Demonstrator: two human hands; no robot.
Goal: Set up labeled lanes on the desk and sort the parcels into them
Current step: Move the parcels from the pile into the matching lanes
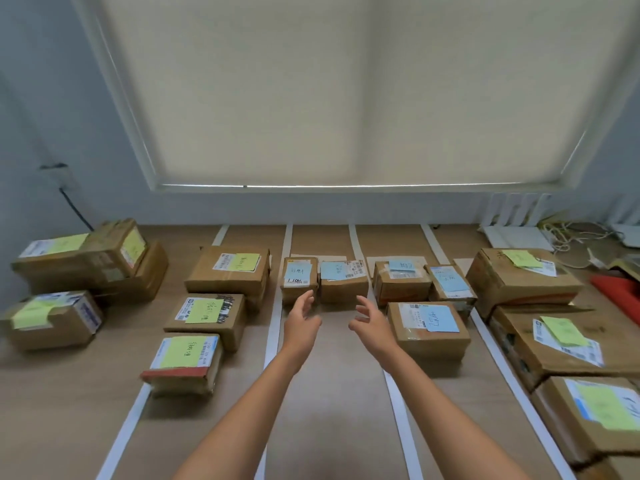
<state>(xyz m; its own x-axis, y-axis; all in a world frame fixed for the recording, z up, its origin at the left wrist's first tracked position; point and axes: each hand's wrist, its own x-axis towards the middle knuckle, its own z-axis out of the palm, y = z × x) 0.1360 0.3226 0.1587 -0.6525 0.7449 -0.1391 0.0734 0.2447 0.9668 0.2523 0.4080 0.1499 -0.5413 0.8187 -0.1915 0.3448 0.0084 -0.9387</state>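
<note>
The wooden desk [332, 393] is split into lanes by white tape strips [273, 327]. Cardboard parcels lie in the lanes, with green or blue sticky notes on top. In the middle lane two small parcels with blue notes sit side by side at the far end, one on the left [299, 277] and one on the right [343, 280]. My left hand [303, 320] and my right hand [370, 320] reach toward them, fingers relaxed and spread, holding nothing, just short of the boxes.
Green-noted parcels [204, 317] fill the lane to the left, with two more [83, 258] outside the lanes at far left. Blue-noted parcels [429, 327] and large green-noted ones [554, 337] lie to the right. Cables, a white router and a red object [620, 292] crowd the right back corner.
</note>
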